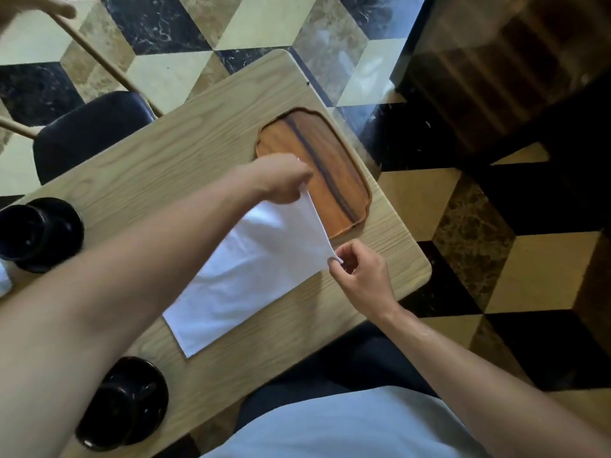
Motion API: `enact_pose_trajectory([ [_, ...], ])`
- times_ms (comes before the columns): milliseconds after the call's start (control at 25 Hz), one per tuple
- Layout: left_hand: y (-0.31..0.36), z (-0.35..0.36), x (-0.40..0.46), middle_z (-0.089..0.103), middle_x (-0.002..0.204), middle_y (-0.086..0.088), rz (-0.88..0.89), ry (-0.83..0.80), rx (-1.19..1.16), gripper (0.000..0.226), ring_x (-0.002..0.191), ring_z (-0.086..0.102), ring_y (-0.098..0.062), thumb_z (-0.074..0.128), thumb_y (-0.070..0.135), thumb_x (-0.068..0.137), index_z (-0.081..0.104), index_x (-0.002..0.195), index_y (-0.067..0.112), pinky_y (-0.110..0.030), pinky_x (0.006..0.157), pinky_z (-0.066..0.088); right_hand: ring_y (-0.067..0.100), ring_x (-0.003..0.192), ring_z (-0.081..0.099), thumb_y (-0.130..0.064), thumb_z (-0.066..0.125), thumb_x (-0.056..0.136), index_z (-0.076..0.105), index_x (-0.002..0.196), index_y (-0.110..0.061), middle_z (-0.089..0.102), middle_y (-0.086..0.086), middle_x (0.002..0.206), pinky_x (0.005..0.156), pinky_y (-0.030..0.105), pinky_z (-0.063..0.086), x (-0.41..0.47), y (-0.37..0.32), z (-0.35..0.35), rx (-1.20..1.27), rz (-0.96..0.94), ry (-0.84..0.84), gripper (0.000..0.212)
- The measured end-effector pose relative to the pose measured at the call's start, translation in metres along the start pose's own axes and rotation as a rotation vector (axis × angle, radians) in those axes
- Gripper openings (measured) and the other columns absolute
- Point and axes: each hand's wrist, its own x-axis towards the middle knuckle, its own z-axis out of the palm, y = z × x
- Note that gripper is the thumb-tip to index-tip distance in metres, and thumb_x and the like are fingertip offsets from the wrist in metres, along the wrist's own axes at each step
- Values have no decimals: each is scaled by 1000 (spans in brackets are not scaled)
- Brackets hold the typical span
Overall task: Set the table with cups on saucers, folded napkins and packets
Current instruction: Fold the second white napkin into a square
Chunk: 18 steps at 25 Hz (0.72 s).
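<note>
Napkin (251, 279), white, lies on bench (158, 166) beside wooden tray (330, 160). Left hand (281, 180) fingers pinch far corner; right hand (360, 276) fingers pinch near corner, edge lifted taut between.

A white napkin (251, 279) lay spread on the pale wooden surface (158, 166), its far edge lifted. The left hand (281, 180) pinched one raised corner over the near end of a brown wooden tray (334, 173), while the right hand (360, 276) pinched the other corner near the surface's right edge, the cloth stretched taut between them. A black cup on a black saucer (39, 234) sat at the left edge, and another black cup on its saucer (127, 404) stood nearer the person. A dark-seated chair (89, 133) stood beyond, on a chequered marble floor (165, 31).
</note>
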Motion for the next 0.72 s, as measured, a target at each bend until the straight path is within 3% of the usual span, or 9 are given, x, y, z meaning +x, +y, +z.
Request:
enact_pose_trajectory([
  [120, -42, 1, -25, 74, 90, -8, -52, 134, -255, 22, 87, 66, -32, 57, 11, 79, 76, 90, 14, -37, 74, 53, 9, 61, 57, -15, 75, 85, 60, 82, -21, 59, -12, 70, 58, 16, 45, -1, -15, 17, 16, -133, -45, 16],
  [240, -65, 25, -61, 74, 75, -10, -310, 299, -823, 23, 70, 72, -30, 60, 25, 78, 78, 79, 11, -35, 63, 60, 8, 63, 56, -11, 73, 84, 61, 86, -16, 58, -10, 73, 60, 27, 49, -3, -37, 43, -22, -277, -169, 13],
  [320, -75, 53, -88, 73, 72, -12, -470, 457, -1100, 15, 60, 72, -25, 68, 17, 82, 78, 78, 8, -32, 58, 59, 8, 65, 57, -13, 71, 84, 62, 89, -17, 59, -9, 76, 62, 31, 50, -7, -51, 63, -68, -359, -289, 11],
  [400, -82, 81, -118, 70, 72, -7, -550, 570, -1243, 9, 57, 65, -13, 73, 5, 83, 78, 91, 6, -27, 56, 55, 9, 68, 55, -18, 69, 85, 62, 92, -20, 57, -14, 79, 63, 28, 47, -14, -62, 84, -136, -420, -401, 10],
  [520, -95, 119, -160, 62, 71, 2, -693, 678, -1384, 34, 57, 59, -5, 75, -3, 80, 71, 111, 10, -23, 52, 53, 4, 70, 45, -23, 67, 87, 61, 94, -23, 57, -16, 84, 64, 27, 40, -31, -73, 120, -253, -480, -522, 9],
  [720, -120, 172, -215, 67, 87, -8, -909, 686, -1478, 28, 64, 64, -12, 73, -9, 77, 70, 98, 9, -28, 62, 59, 24, 69, 55, -13, 66, 88, 64, 93, -11, 65, 2, 82, 61, 39, 47, -59, -85, 180, -411, -644, -634, 5],
])
